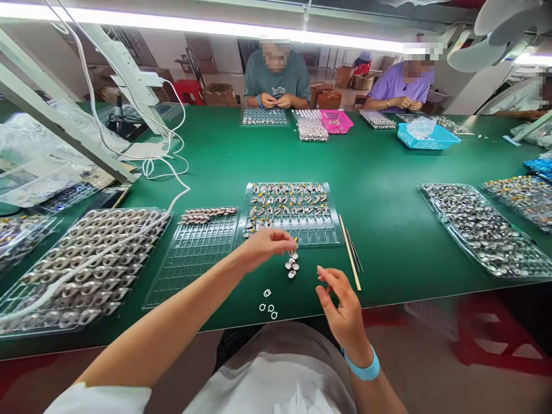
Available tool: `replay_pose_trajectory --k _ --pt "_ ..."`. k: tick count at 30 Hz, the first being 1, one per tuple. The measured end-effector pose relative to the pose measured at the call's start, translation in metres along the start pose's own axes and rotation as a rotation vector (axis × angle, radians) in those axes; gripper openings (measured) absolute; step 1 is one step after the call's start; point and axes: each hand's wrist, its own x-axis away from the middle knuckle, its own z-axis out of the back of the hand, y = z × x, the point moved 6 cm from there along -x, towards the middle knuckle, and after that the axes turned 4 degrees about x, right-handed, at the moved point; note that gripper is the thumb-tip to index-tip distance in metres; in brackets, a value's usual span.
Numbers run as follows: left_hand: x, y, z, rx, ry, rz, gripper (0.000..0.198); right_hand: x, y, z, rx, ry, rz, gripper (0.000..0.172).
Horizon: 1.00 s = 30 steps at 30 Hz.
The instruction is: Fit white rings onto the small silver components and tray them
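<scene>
My left hand (272,241) is pinched around a small part with a yellow tip (295,240), just past the front edge of a clear plastic tray (317,234). Rows of small grey parts with yellow bits (288,198) fill much of that tray. Below the fingertips, several small round white-faced pieces (292,267) lie clustered on the green table (375,195). My right hand (340,296), with a blue band at the wrist, hovers to the right of them, thumb and fingers apart and nothing visible between them. Several white rings (268,307) lie near the table edge.
A thin wooden stick (350,253) and tweezers (354,250) lie right of the tray. At left are a partly filled tray (183,259) and one of grey parts (86,261); a white cable (175,198) crosses there. Another full tray (478,230) sits right. Co-workers sit opposite.
</scene>
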Motion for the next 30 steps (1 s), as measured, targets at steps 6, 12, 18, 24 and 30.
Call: replay_pose_trajectory --k 6,12,18,24,30 --pt "0.07 -0.011 -0.058 0.786 -0.427 0.206 0.025 -0.011 -0.034 -0.015 -0.154 -0.33 0.08 0.049" --pt "0.087 -0.027 -0.073 1.016 -0.316 0.254 0.025 -0.005 -0.035 -0.023 -0.152 -0.277 0.048 0.036" --pt "0.092 -0.036 -0.079 1.097 -0.219 0.212 0.026 0.004 -0.026 -0.022 -0.188 -0.231 -0.064 0.032" --pt "0.096 -0.035 -0.078 0.934 -0.073 0.097 0.022 0.007 -0.018 -0.025 -0.223 -0.194 -0.147 0.03" --pt "0.099 -0.029 -0.063 0.513 0.171 -0.134 0.016 0.008 -0.017 -0.029 -0.206 -0.145 -0.181 0.029"
